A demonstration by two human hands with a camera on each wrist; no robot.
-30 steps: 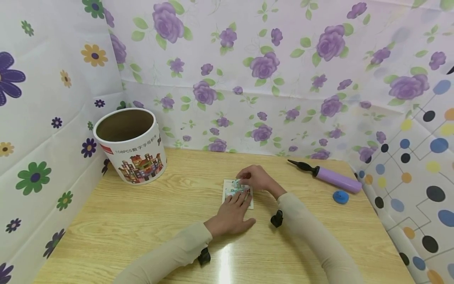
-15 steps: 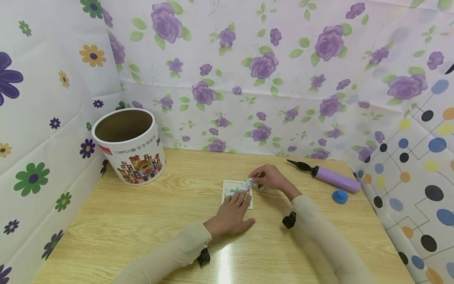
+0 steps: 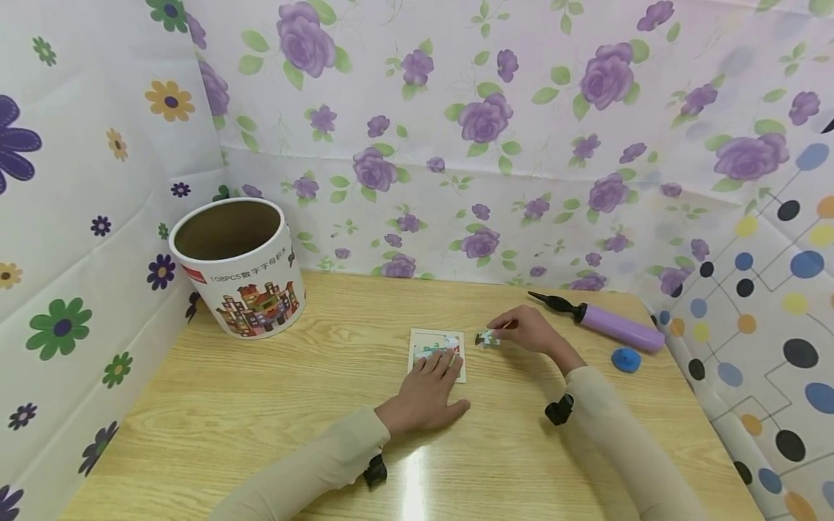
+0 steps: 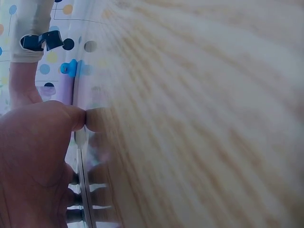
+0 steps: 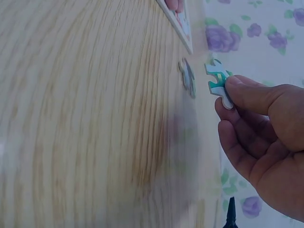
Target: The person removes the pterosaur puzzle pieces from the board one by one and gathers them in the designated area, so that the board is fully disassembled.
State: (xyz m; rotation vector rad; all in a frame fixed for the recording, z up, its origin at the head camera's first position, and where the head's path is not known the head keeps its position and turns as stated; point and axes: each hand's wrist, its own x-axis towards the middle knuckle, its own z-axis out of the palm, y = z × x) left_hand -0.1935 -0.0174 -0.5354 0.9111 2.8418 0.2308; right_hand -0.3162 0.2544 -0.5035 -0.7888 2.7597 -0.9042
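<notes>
Left hand (image 3: 426, 394) lies flat, fingers straight, pressing the puzzle board (image 3: 437, 352) to the table (image 3: 260, 405), seemingly so it can't slide. Right hand (image 3: 531, 333) pinches a puzzle piece (image 5: 217, 81) just beside the board, above another loose piece (image 5: 188, 78).

Small square jigsaw puzzle board (image 3: 436, 352) lies mid-tabletop (image 3: 274, 405), left hand (image 3: 425, 394) flat on its near edge; right hand (image 3: 531, 331) just right of it, pinching a teal-and-white jigsaw piece (image 5: 218, 81) above another loose jigsaw piece (image 5: 188, 77). White cardboard printed tub (image 3: 239, 268) stands back left. Purple hand pump with black nozzle (image 3: 602, 323) lies back right, round blue cap (image 3: 626, 359) just before it.
</notes>
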